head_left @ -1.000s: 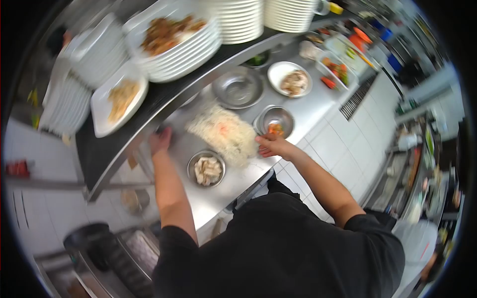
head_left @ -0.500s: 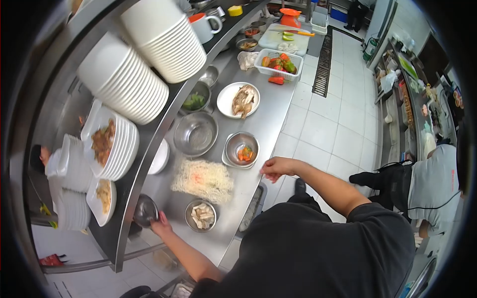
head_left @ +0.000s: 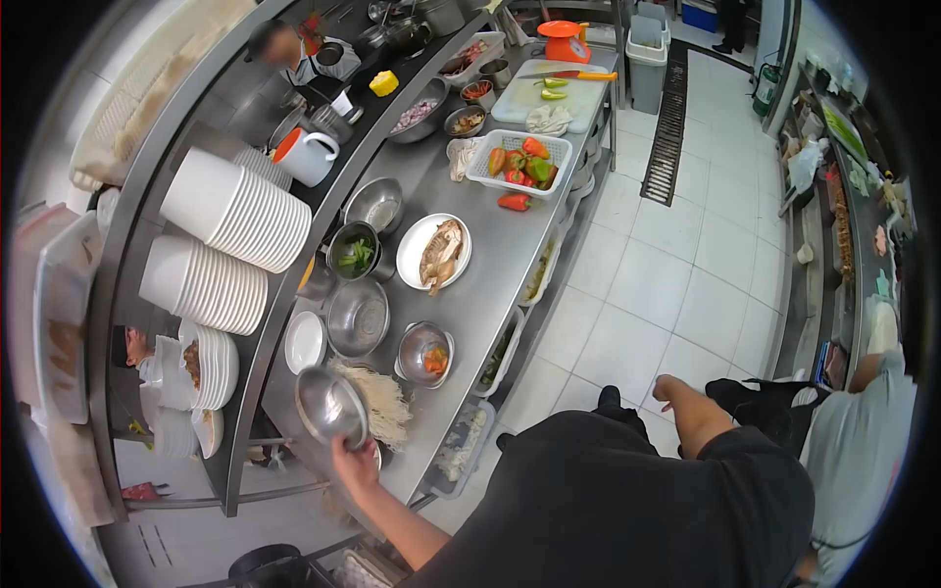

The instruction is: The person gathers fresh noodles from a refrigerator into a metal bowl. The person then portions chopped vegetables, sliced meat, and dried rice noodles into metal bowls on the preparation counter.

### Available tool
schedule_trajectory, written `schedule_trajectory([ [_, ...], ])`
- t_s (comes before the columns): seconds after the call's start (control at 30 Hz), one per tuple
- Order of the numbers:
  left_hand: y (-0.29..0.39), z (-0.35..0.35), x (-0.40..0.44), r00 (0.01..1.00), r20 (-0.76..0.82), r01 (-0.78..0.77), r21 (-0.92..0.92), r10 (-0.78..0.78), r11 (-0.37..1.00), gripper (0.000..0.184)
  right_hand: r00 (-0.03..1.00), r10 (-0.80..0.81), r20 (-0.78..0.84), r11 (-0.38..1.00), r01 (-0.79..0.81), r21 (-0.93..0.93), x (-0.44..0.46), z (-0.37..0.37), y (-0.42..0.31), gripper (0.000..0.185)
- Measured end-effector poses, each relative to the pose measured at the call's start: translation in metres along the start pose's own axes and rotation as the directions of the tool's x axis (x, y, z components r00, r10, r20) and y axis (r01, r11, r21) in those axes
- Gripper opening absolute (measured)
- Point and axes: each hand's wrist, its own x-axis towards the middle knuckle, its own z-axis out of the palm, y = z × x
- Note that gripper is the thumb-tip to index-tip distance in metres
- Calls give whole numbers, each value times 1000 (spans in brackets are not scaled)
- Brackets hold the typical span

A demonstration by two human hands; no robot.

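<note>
My left hand [head_left: 355,465] grips the rim of a steel bowl [head_left: 331,404], tilted above the steel counter and partly covering the dry noodles [head_left: 377,400]. Under and behind that hand, another bowl is mostly hidden. My right hand [head_left: 669,391] hangs over the floor at my right side, away from the counter; its fingers are curled, and I cannot make out anything in them. Near the noodles stand a bowl of orange pieces [head_left: 434,360], an empty steel bowl [head_left: 358,319] and a small white plate [head_left: 306,343].
Further along are a plate of cooked meat [head_left: 443,253], a basket of peppers [head_left: 520,165], a cutting board [head_left: 551,98] with a knife and an orange scale [head_left: 566,43]. White bowls [head_left: 235,208] fill the shelf. A co-worker [head_left: 863,431] stands at right; others are behind the shelf.
My left hand has brought the steel bowl from the shelf side up over the noodles. My right hand has moved away from the counter to the right. The view has shifted toward the counter's far end.
</note>
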Motion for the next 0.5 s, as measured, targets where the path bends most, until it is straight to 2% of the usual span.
schedule_trajectory([
  [0.03, -9, 25, 1, 994, 104, 39, -3, -38, 999, 35, 999, -4, -34, 999, 6, 33, -13, -11, 10, 48],
  [0.1, -23, 95, -20, 983, 155, 87, 66, -96, 994, 35, 994, -3, -110, 996, 13, 93, -43, -33, 23, 51],
  [0.13, -38, 113, -12, 953, 263, 124, 125, -154, 984, 36, 994, -20, -106, 1000, 22, 21, -50, -43, 30, 58],
  [0.23, -82, 193, -21, 888, 383, 210, 150, -253, 966, 33, 990, -79, -113, 997, 81, 5, -53, -67, 39, 65],
  [0.37, -145, 263, -11, 736, 521, 403, 175, -432, 898, 29, 923, -159, -352, 883, 292, 368, -12, -68, 49, 53],
  [0.43, -182, 286, 5, 724, 499, 436, 202, -476, 877, 30, 900, -315, -300, 856, 406, 320, 47, -64, 67, 51],
  [0.5, -209, 310, 18, 725, 474, 454, 215, -499, 864, 30, 930, -180, -321, 817, 323, 477, 12, -62, 47, 49],
])
